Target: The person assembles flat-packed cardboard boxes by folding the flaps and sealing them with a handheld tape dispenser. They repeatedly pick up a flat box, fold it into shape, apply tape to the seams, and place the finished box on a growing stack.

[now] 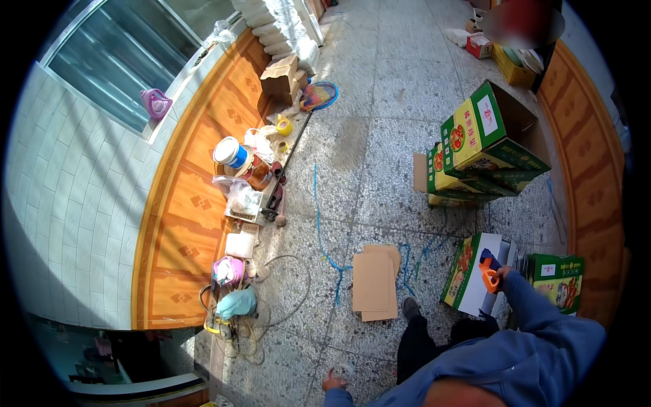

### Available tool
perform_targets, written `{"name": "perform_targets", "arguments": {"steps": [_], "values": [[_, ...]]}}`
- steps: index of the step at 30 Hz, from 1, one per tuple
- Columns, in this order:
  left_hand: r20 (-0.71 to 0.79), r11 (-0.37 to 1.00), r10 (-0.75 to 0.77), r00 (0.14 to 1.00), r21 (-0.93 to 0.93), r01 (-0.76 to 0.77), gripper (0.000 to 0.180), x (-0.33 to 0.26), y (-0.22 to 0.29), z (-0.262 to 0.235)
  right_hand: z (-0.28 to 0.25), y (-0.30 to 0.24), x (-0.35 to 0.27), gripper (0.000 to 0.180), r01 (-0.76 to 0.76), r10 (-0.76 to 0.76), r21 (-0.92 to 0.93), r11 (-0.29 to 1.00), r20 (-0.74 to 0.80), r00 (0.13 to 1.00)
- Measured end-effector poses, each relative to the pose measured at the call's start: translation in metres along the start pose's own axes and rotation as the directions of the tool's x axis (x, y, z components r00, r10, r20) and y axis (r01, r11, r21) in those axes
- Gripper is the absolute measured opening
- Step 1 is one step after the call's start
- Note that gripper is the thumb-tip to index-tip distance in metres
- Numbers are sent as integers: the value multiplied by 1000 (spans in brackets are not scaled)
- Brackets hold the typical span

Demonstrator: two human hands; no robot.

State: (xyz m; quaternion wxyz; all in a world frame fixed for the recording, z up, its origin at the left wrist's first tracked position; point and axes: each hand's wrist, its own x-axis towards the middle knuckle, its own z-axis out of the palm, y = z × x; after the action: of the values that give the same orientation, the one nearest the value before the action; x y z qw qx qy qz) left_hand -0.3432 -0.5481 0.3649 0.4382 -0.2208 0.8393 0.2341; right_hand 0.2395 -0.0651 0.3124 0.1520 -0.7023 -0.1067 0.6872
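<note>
A grey speckled floor (386, 149) runs up toward twelve o'clock, where a blue-rimmed net (322, 96) lies near the left wall. White sacks (271, 27) are stacked at half past eleven, with an open brown carton (278, 78) below them. At ten o'clock, a pink container (156, 103) sits on the sill beside a window (115, 68); nearer, along the wall, stands a blue-and-white bucket (237, 157). Orange-brown panels (183, 217) line the nine o'clock side. A pink tub (230, 273) is at eight o'clock, just above a teal cloth (239, 302). Toward two o'clock, a red box (479, 46) lies near a yellow crate (510, 68).
</note>
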Motion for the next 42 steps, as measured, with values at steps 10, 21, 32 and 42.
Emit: {"name": "perform_targets", "arguments": {"steps": [10,21,32,42], "values": [[-223,941,-192,956,-319,115,39,-25,-17,-17,178,-100,-34,50,297,-294,26,955,243,924],[25,723,476,879,-580,-375,43,-81,401,91,377,-270,-83,45,276,-326,184,943,667,670],[100,596,797,595,-287,-750,25,-174,751,244,580,-470,-44,40,555,-176,-164,816,844,507],[236,519,854,465,-315,-794,32,-121,1013,301,783,-616,5,27,881,-442,-399,256,762,473]]}}
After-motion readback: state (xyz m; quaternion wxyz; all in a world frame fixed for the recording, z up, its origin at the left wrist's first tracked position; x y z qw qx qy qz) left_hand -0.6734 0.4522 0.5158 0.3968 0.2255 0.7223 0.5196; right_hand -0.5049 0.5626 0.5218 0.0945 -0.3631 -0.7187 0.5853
